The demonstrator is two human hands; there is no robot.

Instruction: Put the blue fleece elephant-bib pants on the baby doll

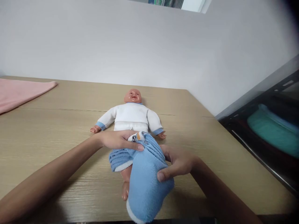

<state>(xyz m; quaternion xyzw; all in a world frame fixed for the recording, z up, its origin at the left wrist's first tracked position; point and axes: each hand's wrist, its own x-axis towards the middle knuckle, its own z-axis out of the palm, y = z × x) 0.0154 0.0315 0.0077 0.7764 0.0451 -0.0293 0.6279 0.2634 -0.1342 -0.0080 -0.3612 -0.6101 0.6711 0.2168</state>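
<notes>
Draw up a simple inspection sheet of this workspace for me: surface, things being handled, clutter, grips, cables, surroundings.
Surface: wood-grain tabletop with a seam across it.
Things in hand: a doll lies face up, wearing a white top and blue trousers; one leg is partly bare, the other hidden by the trousers.
Clutter: pink cloth on the tabletop's left side, partly out of view.
Left grip: bare hand, holding the trousers near the waistband label.
Right grip: bare hand, thumb on the trousers' fabric.
Cables: nothing seen.
Surroundings: pale wall behind; dark rack at right holding something teal, not identifiable.
</notes>
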